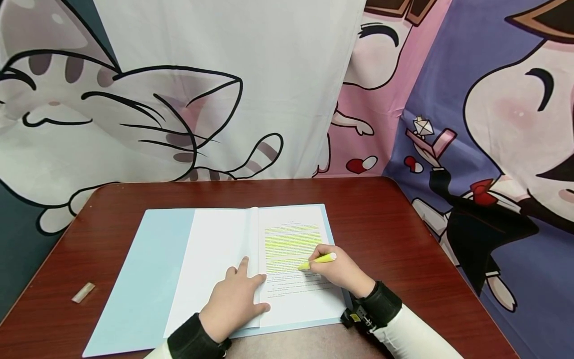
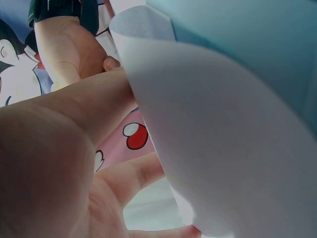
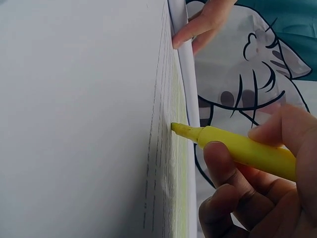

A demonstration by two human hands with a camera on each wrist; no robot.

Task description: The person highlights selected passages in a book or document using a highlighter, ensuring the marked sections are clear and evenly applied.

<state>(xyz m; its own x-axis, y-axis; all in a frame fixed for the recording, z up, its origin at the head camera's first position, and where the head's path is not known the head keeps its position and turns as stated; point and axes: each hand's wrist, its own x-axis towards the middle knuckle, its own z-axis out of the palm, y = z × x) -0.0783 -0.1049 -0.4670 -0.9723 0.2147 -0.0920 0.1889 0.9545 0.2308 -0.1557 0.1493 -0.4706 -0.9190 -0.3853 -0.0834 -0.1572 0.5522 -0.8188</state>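
Note:
A light blue folder (image 1: 148, 269) lies open on the table, with a blank white page (image 1: 219, 239) at left and a printed page (image 1: 298, 304) at right. Yellow highlighting covers many upper lines of the print. My right hand (image 1: 345, 271) grips a yellow highlighter (image 3: 247, 151) between thumb and fingers, its chisel tip at the lower edge of the highlighted lines. My left hand (image 1: 235, 301) rests near the fold with fingers spread, fingertips and thumb reaching the printed page's left edge. In the left wrist view, the blank page (image 2: 208, 124) curves up beside this hand.
A small pale, bar-shaped piece (image 1: 83, 292) lies on the reddish-brown table (image 1: 367, 209), left of the folder. A beige-grey surface (image 1: 291, 344) shows below the folder's near edge. Cartoon-printed cloth (image 1: 287, 89) hangs behind the table.

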